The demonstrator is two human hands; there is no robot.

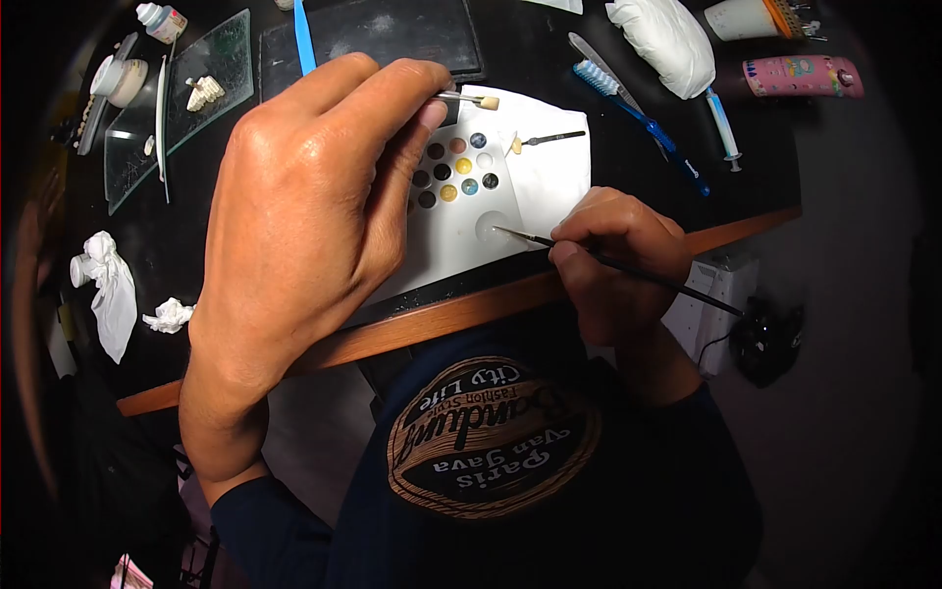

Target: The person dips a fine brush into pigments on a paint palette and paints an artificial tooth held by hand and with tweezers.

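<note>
My left hand (314, 177) pinches a thin metal holder (456, 96) with a small cream-coloured tooth-like piece (488, 102) at its end. My right hand (623, 257) grips a dark thin brush (667, 282), and the brush tip rests at a round shallow well (492, 228) in the white palette (451, 245). Rows of small coloured paint wells (464, 167) lie on the palette between my hands; my left hand hides its left part. Beyond it, on white paper (559, 177), lies a dark thin stick (554, 138) with another small cream piece (516, 144) at its end.
At the right are a blue toothbrush (638, 113), a syringe (724, 133), a white wrapped bundle (667, 44) and a pink tube (803, 77). Glass plates (211, 79), a jar (122, 80) and crumpled tissue (170, 315) are at the left. The wooden table edge (442, 329) runs below my hands.
</note>
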